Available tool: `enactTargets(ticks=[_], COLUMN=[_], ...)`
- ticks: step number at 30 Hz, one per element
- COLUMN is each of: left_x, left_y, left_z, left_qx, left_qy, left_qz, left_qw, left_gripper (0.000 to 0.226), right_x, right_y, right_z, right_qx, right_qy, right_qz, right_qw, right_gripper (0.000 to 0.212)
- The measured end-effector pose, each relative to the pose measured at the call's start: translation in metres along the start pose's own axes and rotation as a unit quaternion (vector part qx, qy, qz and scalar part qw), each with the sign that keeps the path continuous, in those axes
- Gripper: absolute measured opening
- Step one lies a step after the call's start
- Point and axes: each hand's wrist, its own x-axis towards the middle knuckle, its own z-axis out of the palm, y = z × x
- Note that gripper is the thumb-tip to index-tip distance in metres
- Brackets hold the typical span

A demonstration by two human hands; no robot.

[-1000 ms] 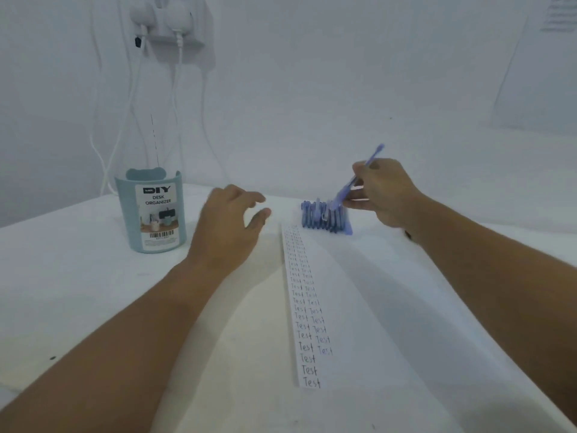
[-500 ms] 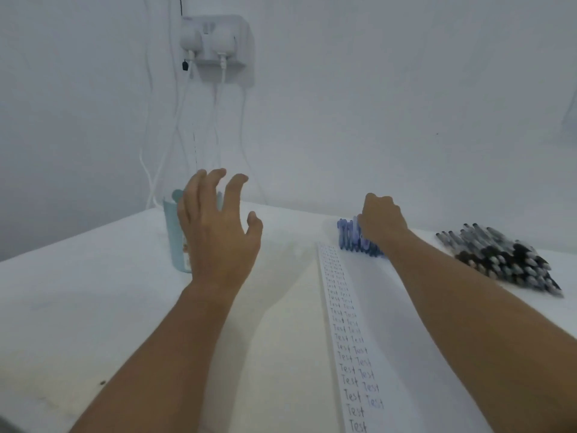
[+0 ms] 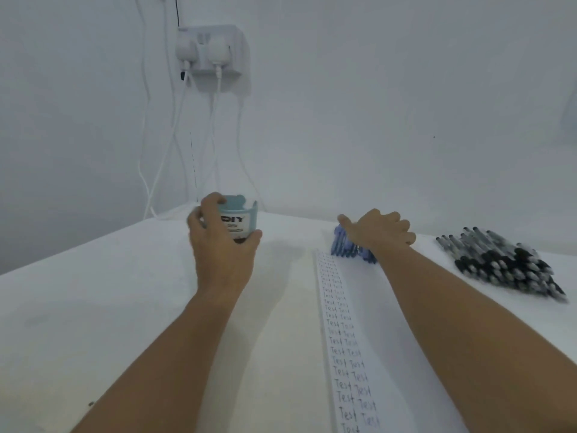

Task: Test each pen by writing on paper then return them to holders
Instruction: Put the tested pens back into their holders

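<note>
Hands: left hand (image 3: 223, 245) has crossed from mid-air to the pale blue plastic desk organizer cup (image 3: 238, 218), fingers and thumb now curled around it; right hand (image 3: 379, 231), a second ago lifting one blue pen, now rests fingers down on the row of blue pens (image 3: 349, 249), grip hidden. White paper strip of "Test" marks (image 3: 345, 345) lies just below. Heap of black pens (image 3: 502, 260) well right on white counter (image 3: 93, 292). Judgement: blue batch tested, return to holder beginning.
</note>
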Motion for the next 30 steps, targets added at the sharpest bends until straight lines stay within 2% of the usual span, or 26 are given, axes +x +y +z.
enactTargets(ticks=[4,7,9,11,14,20,25,27,30], left_x=[0.009,0.015,0.013,0.008,0.001,-0.001,0.001,0.001,0.002], left_y=[0.03,0.046,0.048,0.043,0.033,0.024,0.013,0.009,0.007], left_z=[0.015,0.029,0.039,0.048,0.055,0.059,0.062,0.061,0.059], left_qx=[-0.102,-0.152,-0.17,-0.183,-0.187,-0.205,-0.217,-0.217,-0.222], left_qy=[-0.102,-0.157,-0.174,-0.187,-0.205,-0.227,-0.25,-0.26,-0.272], left_qz=[0.002,-0.003,-0.012,-0.028,-0.056,-0.079,-0.09,-0.092,-0.096], left_qw=[0.99,0.976,0.97,0.965,0.959,0.949,0.939,0.936,0.931], left_gripper=[0.085,0.089,0.092,0.095,0.095,0.082,0.088,0.092,0.092], right_x=[0.002,0.006,0.012,0.017,0.022,0.031,0.031,0.028,0.023], right_y=[-0.011,-0.016,-0.018,-0.017,-0.013,-0.006,-0.004,-0.004,-0.006], right_z=[0.002,0.005,0.007,0.005,0.003,0.009,0.004,0.002,0.001], right_qx=[0.025,0.033,0.053,0.064,0.074,0.096,0.125,0.101,0.082], right_qy=[-0.051,-0.063,-0.069,-0.081,-0.096,-0.097,-0.084,-0.081,-0.079], right_qz=[0.033,0.048,0.061,0.068,0.062,0.016,-0.035,-0.052,-0.069], right_qw=[0.998,0.996,0.994,0.992,0.991,0.991,0.988,0.99,0.991], right_gripper=[0.086,0.078,0.065,0.062,0.067,0.075,0.078,0.067,0.04])
